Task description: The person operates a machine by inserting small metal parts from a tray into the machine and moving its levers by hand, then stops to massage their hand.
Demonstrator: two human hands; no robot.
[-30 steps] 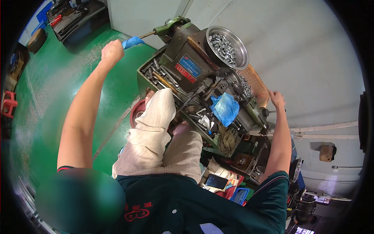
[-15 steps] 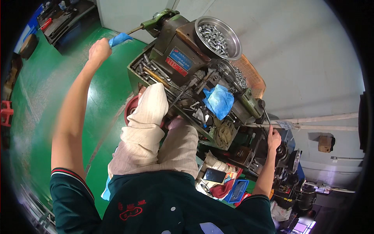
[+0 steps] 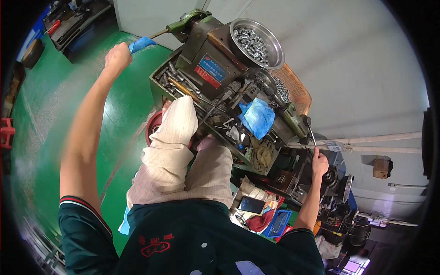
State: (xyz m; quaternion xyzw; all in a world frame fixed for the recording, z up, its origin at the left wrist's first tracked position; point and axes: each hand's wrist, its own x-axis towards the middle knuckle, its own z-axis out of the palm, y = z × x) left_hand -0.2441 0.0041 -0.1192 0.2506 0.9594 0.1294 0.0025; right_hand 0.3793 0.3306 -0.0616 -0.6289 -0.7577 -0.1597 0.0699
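Note:
Stretched out to the upper left, my left hand (image 3: 118, 57) is closed around a machine lever whose end is wrapped in blue cloth (image 3: 141, 44). That lever joins a green fitting (image 3: 185, 20) on the lathe-like bench machine (image 3: 206, 59). At the right, my right hand (image 3: 319, 163) grips the lower end of a thin metal lever (image 3: 312, 135), which runs up to the round end of the machine's green cylinder (image 3: 293, 120). A crumpled blue cloth (image 3: 256, 118) lies over the middle of the machine between my hands.
A steel bowl (image 3: 277, 46) of small metal parts sits on top of the machine. Behind it stands an orange basket (image 3: 298, 94). Tools lie in the machine's tray (image 3: 176, 82). A phone (image 3: 251, 205) and a blue bin (image 3: 278, 223) are at my right side.
Both hands stay on their levers. My right hand has shifted very slightly; otherwise the scene looks almost the same.

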